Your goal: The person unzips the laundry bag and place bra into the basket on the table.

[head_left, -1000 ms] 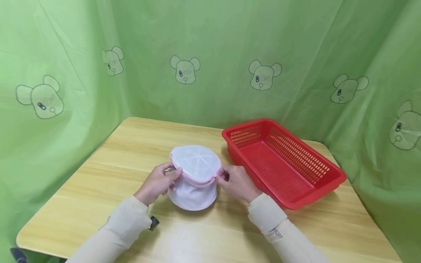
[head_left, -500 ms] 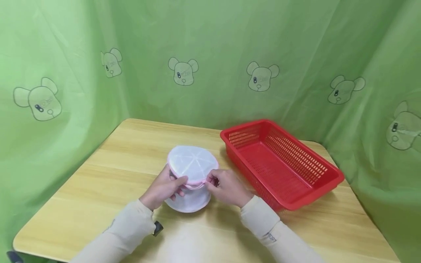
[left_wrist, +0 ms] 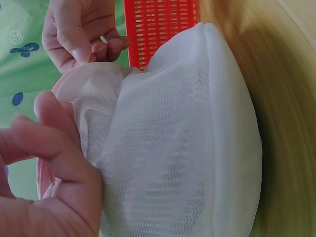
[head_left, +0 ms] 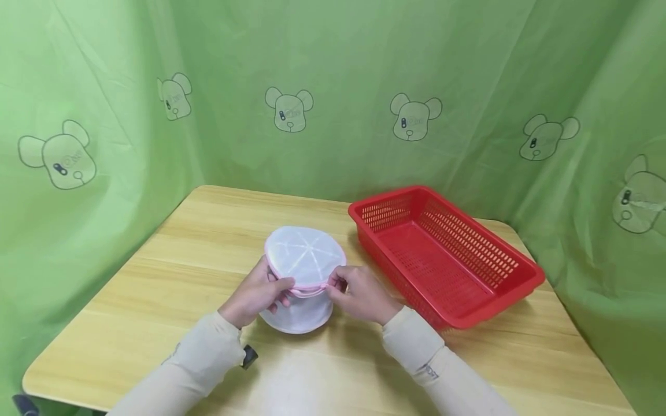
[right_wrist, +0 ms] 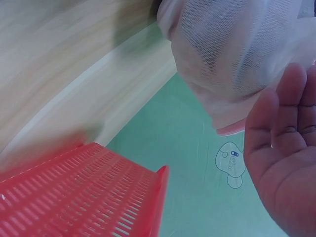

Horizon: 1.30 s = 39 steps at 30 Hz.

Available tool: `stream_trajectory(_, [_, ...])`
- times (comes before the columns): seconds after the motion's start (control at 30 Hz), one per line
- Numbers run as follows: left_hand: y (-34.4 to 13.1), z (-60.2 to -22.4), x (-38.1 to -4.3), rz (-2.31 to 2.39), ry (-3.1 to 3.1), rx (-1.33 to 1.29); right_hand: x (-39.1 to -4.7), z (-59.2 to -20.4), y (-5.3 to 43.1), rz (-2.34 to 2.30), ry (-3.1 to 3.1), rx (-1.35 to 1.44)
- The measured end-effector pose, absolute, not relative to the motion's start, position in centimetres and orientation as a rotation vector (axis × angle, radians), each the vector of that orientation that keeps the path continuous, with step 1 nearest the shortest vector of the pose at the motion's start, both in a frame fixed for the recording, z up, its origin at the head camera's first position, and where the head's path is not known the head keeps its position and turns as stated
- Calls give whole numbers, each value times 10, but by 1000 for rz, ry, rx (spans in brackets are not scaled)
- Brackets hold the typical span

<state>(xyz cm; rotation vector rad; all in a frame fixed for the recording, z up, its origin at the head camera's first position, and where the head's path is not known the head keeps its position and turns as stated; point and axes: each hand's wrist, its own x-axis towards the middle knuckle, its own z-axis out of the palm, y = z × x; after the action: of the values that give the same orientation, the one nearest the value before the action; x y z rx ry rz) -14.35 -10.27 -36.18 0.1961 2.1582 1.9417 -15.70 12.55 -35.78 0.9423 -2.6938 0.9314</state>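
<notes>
A round white mesh laundry bag (head_left: 305, 254) with a pink zip edging stands on the table. Its lid, crossed by lines of stitching, lies over the top, and the mesh side (left_wrist: 153, 143) sags in folds. My left hand (head_left: 258, 293) grips the front-left rim, thumb on the pink edge and fingers curled under it. At the front-right rim, my right hand (head_left: 359, 290) pinches the pink zip (head_left: 318, 288) between thumb and forefinger. The fingertips hide the zip pull. In the left wrist view, the right hand (left_wrist: 81, 37) holds the far end of the rim.
A red plastic basket (head_left: 411, 292) with slotted sides stands on the wooden table (head_left: 171, 277), right of the bag and close to my right hand. Green curtain (head_left: 348, 156) printed with bear heads surrounds the table at the back and sides.
My right hand has moved left along the front rim, closer to my left hand. The bag has shifted slightly left and its lid now sits flatter. The basket stays put.
</notes>
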Motion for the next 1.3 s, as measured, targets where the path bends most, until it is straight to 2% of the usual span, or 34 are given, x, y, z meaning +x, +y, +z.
stream_trajectory(1.3, [-110,-363,-142,1939,2157,213,-170,-367,146,941,-2689,792])
